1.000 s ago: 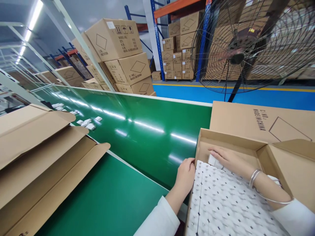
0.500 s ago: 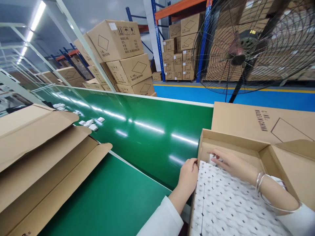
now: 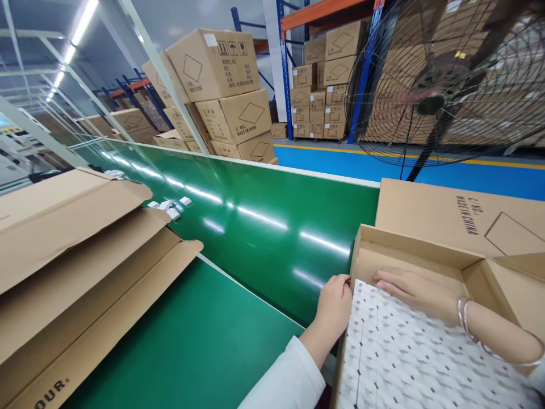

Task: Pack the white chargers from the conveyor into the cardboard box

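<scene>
Seemingly aligning white blocks (image 3: pixel 400 352) inside carton (image 3: pixel 417 248): right hand (image 3: pixel 409 287) fingers together, left hand (image 3: pixel 334 307) curled at carton rim, holds unclear; next needs even pressure

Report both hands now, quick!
Left hand: closed on the edge of the box.
Right hand: over the white blocks; whether holding one, cannot tell.

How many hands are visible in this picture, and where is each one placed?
2. The left hand touches the open carton at its left side; the right hand is inside it, at the far edge of the packed white pieces. No other hand shows.
</scene>
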Motion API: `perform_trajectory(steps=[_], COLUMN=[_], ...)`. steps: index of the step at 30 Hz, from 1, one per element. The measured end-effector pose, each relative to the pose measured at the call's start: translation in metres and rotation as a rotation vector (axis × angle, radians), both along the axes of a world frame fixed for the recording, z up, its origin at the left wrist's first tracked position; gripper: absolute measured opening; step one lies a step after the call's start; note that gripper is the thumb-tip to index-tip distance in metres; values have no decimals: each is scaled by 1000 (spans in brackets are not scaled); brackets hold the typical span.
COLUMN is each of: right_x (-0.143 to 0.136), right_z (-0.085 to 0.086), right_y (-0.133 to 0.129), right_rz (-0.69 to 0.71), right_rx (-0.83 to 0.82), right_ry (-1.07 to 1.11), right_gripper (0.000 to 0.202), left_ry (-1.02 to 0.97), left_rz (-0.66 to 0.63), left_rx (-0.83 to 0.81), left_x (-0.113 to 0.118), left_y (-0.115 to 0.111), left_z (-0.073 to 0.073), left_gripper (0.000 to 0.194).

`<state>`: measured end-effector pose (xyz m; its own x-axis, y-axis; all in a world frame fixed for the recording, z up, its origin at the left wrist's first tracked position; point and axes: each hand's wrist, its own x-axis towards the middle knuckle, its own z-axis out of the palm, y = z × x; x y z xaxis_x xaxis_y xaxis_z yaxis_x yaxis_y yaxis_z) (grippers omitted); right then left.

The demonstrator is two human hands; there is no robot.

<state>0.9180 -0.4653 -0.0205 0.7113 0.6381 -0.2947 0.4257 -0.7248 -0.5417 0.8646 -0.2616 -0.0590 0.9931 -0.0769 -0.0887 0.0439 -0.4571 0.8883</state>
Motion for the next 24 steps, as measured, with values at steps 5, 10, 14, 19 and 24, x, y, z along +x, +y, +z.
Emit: perform_trajectory(steps=[5, 10, 14, 19, 24], right_x=[5, 7, 8, 15, 22], right_z=[-10, -13, -6, -4, -12], right_y=[-4, -5, -2, -3, -8], right_rz=[-39, -115, -140, -176, -243], right_rx=[-52, -132, -118, -58, -25], right_ry=[-54, -92, -67, -42, -34], right_gripper=[41, 40, 43, 46, 51], left_ry=[17, 12, 8, 15, 30], left_rz=[0, 1, -5, -10, -12], left_rx=[-5, -12, 5, 2, 6], left_x=[-1, -1, -1, -1, -1], left_y=[0, 0, 0, 0, 0], left_z=[1, 0, -1, 0, 2], left_gripper=[39, 39, 40, 40, 39])
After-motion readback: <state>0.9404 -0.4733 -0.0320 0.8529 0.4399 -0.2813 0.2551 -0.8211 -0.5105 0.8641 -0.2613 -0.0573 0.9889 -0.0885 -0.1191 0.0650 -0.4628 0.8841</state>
